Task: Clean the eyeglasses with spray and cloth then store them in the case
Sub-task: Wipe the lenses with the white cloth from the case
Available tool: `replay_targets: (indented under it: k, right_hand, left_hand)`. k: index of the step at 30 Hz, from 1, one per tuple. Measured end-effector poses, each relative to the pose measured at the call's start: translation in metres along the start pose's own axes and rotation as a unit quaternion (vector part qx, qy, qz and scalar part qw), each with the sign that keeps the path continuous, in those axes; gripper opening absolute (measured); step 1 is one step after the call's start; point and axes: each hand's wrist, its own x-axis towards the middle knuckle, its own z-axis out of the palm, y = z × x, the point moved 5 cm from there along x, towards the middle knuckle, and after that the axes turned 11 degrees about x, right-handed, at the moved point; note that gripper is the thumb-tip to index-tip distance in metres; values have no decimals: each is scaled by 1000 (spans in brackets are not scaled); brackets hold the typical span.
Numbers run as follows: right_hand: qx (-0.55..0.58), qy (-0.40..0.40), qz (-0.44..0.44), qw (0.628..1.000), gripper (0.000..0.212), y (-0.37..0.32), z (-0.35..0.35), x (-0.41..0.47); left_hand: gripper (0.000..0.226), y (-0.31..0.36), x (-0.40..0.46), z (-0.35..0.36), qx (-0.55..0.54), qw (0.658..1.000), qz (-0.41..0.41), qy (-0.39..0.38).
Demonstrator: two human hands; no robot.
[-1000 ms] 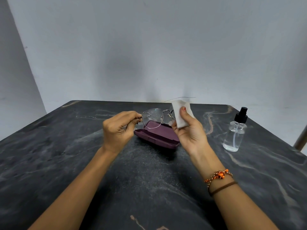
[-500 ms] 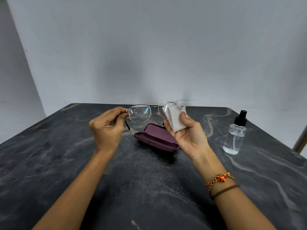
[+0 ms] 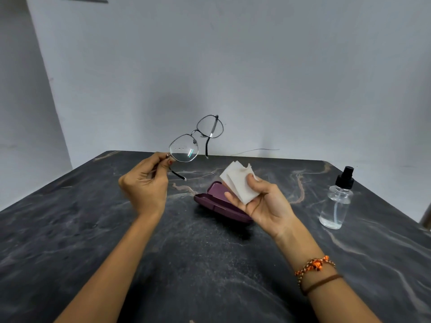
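My left hand [image 3: 145, 186] pinches the thin-rimmed eyeglasses [image 3: 195, 139] by the left hinge and holds them tilted up in the air above the table's far edge, one temple hanging down. My right hand [image 3: 263, 205] holds a folded white cloth [image 3: 238, 183] between thumb and fingers, palm up, apart from the glasses. Partly behind that hand, the purple case [image 3: 217, 201] lies open on the table. A clear spray bottle [image 3: 337, 201] with a black nozzle stands at the right.
The dark marbled table [image 3: 93, 229] reaches to a plain grey wall. A thin wire [image 3: 256, 150] lies along the table's far edge. A pale post [image 3: 425, 217] shows at the right border.
My left hand has lifted the glasses up and tilted them, away from the cloth. My right hand with the cloth has dropped lower and no longer touches the lens.
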Motion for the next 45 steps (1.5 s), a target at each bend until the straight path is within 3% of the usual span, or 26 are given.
replay_targets:
  k: [21,35,45]
  right_hand:
    - [24,-21,53,998,21,37,15,-3]
    - [38,-29,25,999,23,38,18,-4]
    - [92,14,-78,993,16,28,18,-2]
  left_hand:
    - [11,29,-20,9,57,992,97,-60]
    - [17,46,-31,13,94,976,164,-110]
    - [10,61,-42,20,82,955,233,-166]
